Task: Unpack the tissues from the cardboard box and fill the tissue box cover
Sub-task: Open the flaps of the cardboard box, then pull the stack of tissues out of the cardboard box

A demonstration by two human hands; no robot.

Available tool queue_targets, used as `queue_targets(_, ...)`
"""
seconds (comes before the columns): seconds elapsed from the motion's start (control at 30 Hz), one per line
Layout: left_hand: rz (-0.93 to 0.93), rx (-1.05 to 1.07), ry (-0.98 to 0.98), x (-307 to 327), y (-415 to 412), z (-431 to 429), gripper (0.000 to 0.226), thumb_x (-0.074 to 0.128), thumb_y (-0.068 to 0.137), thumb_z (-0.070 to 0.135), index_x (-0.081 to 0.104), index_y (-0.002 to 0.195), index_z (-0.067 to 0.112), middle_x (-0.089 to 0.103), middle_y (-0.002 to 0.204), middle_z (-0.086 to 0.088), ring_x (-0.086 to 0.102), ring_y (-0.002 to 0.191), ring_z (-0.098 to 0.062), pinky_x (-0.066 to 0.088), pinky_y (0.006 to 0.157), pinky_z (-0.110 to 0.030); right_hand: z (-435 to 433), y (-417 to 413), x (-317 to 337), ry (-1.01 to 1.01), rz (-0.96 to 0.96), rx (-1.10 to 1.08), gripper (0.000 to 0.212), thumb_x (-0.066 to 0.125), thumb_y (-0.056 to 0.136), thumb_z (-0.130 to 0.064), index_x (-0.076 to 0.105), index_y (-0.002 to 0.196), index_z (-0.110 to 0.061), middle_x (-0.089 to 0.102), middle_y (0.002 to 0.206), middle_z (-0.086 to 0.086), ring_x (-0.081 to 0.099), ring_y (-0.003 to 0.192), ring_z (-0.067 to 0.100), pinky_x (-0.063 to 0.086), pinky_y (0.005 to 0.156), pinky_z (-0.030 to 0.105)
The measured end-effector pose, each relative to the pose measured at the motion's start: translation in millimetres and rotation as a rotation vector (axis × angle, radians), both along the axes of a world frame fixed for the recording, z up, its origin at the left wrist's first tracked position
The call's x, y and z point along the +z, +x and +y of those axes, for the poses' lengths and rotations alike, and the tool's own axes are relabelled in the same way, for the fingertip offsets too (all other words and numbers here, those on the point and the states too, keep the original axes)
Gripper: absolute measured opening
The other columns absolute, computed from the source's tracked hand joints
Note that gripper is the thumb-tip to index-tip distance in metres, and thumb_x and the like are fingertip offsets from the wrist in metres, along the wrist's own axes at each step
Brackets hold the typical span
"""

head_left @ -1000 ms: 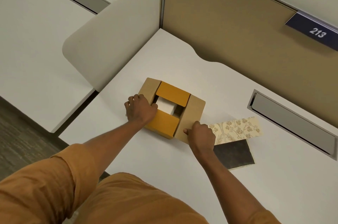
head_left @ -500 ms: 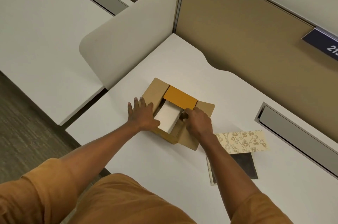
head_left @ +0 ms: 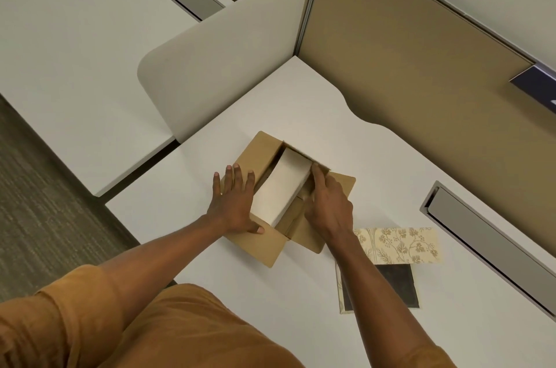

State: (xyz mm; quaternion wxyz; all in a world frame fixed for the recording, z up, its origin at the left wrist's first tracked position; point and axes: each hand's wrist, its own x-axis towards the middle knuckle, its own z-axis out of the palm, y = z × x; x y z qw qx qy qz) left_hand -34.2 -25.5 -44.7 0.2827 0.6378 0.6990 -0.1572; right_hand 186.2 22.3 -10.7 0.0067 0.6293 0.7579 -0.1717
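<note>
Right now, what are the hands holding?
The white tissue pack, by its long sides: left hand flat against one, right hand fingers on the other.

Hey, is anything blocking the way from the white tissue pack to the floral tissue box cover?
Only the right hand and the brown cardboard box's folded-out flap lie between the white tissue pack and the floral tissue box cover.

The brown matt cardboard box (head_left: 264, 242) looks like plain uncoated paperboard. The pale cream tissue block (head_left: 281, 190) in it looks soft and matt. The smooth white laminate tabletop (head_left: 301, 97) shows little gloss. At right, the floral-patterned cream tissue box cover (head_left: 397, 244) looks papery.
</note>
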Motion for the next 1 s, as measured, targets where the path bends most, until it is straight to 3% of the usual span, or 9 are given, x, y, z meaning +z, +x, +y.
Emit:
queue_targets(0.13,0.028,-0.008,0.04,-3.4,4.6,-2.7,0.153,0.082,0.074,0.077,-0.018,0.17,0.009,-0.019,0.177,-0.029,-0.023,0.166,-0.044,-0.011,0.133,-0.065,18.0,0.7,4.2,0.03,0.035,-0.055,0.085,0.063,0.1,-0.021,0.016,0.172,-0.024,0.057,0.126,0.013,0.057,0.115,0.034,0.047,0.072,0.041)
queue_targets(0.27,0.044,-0.018,0.083,-7.9,3.2,-6.9,0.152,0.079,0.073,0.081,-0.015,0.171,0.011,-0.013,0.179,-0.027,-0.017,0.168,-0.041,-0.01,0.133,-0.064,42.3,-1.4,2.3,0.056,-0.008,-0.102,0.083,0.066,0.098,-0.023,0.024,0.169,-0.022,0.048,0.13,0.017,0.052,0.117,0.036,0.057,0.081,0.047)
queue_targets(0.37,0.07,-0.034,0.113,-9.5,1.5,-8.1,0.152,0.078,0.071,0.084,-0.011,0.171,0.011,-0.007,0.18,-0.026,-0.01,0.169,-0.041,-0.007,0.134,-0.065,57.3,-3.6,-3.8,0.1,-0.059,-0.106,0.074,0.067,0.098,-0.038,0.037,0.163,-0.019,0.044,0.136,0.02,0.048,0.125,0.038,0.057,0.094,0.048)
queue_targets(0.47,0.1,-0.055,0.131,-10.0,1.8,-6.3,0.153,0.078,0.069,0.085,-0.007,0.171,0.01,-0.001,0.18,-0.028,-0.003,0.169,-0.042,-0.005,0.134,-0.066,68.9,-5.8,-13.9,0.12,-0.113,-0.096,0.067,0.055,0.102,-0.059,0.048,0.156,-0.02,0.045,0.138,0.021,0.045,0.127,0.039,0.049,0.104,0.049)
queue_targets(0.57,0.118,-0.066,0.148,-13.6,1.5,-5.5,0.154,0.078,0.067,0.087,-0.006,0.171,0.01,0.004,0.179,-0.029,0.001,0.169,-0.042,-0.006,0.134,-0.066,76.8,-9.4,-24.4,0.083,-0.164,-0.088,0.068,0.043,0.103,-0.068,0.052,0.152,-0.021,0.043,0.146,0.023,0.041,0.137,0.042,0.04,0.112,0.054)
queue_targets(0.77,0.096,-0.059,0.174,-23.4,-1.3,-6.7,0.154,0.077,0.065,0.089,-0.004,0.171,0.012,0.006,0.18,-0.026,0.003,0.17,-0.041,-0.004,0.134,-0.065,83.9,-15.2,-38.3,-0.054,-0.161,-0.084,0.073,0.029,0.106,-0.07,0.05,0.152,-0.018,0.037,0.164,0.028,0.027,0.155,0.047,0.019,0.129,0.059)
queue_targets(1.0,0.091,-0.08,0.172,-22.8,-3.2,-5.0,0.152,0.074,0.066,0.09,-0.003,0.171,0.012,0.008,0.18,-0.024,0.005,0.169,-0.041,-0.003,0.133,-0.064,74.8,-24.8,-45.2,-0.035,-0.132,-0.098,0.081,0.043,0.104,-0.07,0.041,0.158,-0.009,0.038,0.164,0.025,0.03,0.156,0.045,0.023,0.131,0.054)
